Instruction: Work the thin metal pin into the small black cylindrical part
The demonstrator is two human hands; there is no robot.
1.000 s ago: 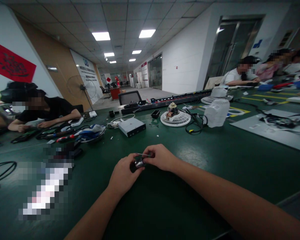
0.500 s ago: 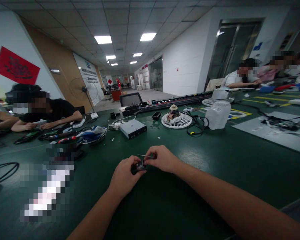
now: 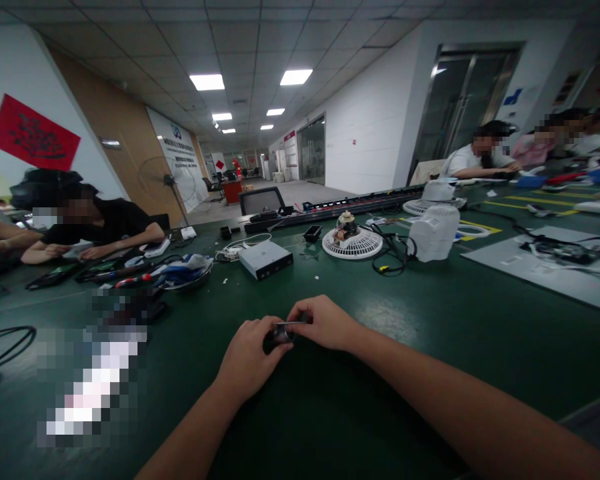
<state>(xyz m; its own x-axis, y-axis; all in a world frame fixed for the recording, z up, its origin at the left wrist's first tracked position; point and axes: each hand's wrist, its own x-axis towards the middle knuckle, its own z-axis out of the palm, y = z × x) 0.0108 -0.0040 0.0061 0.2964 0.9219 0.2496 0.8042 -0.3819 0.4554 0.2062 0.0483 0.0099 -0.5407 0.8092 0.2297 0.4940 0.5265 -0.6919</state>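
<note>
My left hand (image 3: 247,355) is closed around a small dark cylindrical part (image 3: 282,334), with thumb below and fingers above. The fingers cover much of it, so its exact kind does not show. Pinched in my right hand (image 3: 329,324) is a thin metal rod (image 3: 294,323), whose tip lies at the upper edge of the cylindrical part. Whether the rod touches the part is too small to tell. Both hands are close together just above the green tabletop (image 3: 300,427).
Beyond my hands lie a grey optical drive (image 3: 266,259), a small black tray (image 3: 313,233), and a white fan grille (image 3: 353,243) bearing a motor. Right of these stand a white housing (image 3: 435,233) and a grey panel (image 3: 540,267). A person (image 3: 100,227) sits at the left.
My right hand has tilted the rod, which now lies nearly level and lower, against or just over the cylindrical part. My left hand stays almost in place.
</note>
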